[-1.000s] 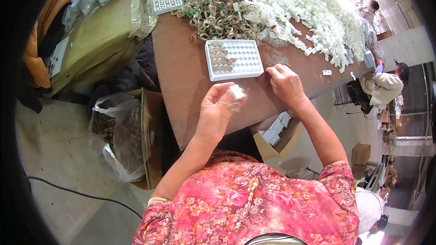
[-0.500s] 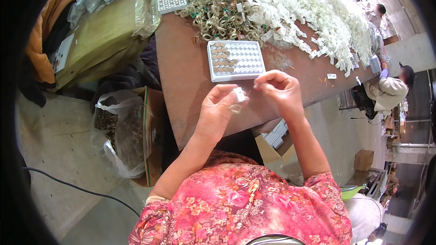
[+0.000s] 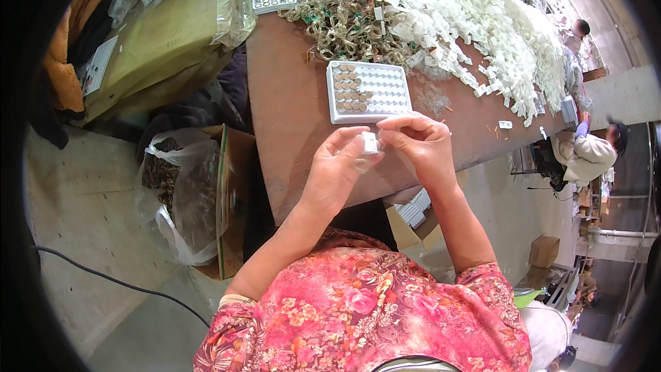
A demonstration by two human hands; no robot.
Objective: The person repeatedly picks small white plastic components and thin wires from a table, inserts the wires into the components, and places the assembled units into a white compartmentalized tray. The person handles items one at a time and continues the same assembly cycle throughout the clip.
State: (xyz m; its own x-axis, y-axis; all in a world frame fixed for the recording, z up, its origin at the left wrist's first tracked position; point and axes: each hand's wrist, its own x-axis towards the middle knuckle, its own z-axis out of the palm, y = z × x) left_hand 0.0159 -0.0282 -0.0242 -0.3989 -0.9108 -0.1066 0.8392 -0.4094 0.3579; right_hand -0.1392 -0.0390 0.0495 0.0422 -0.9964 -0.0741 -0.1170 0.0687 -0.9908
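Floral fabric of the person's shirt (image 3: 365, 303) filled the nearest part of the view, with an open carton (image 3: 405, 229) of pale stacked pieces beyond it, below the table edge. Past that, the left hand (image 3: 337, 165) had its thumb and fingers clamped on a small white piece (image 3: 369, 142), held up in front of the tray. The right hand (image 3: 427, 145) had just come over from beside the tray's right corner, so that both hands were now at the same piece; its thumb and forefinger were bent close against the right side, but whether they pinched anything could not be told. That put the white piece between the two hands, with fine handling at its right side the likely step. Just beyond, the white tray (image 3: 372, 118) lay on the brown table (image 3: 289, 96), brown discs (image 3: 351, 87) filling its left part. Farther back lay tangled yellowish loops (image 3: 344, 21) and a broad heap of white tags (image 3: 475, 27); far right, a co-worker (image 3: 591, 158) sat in a pale top.
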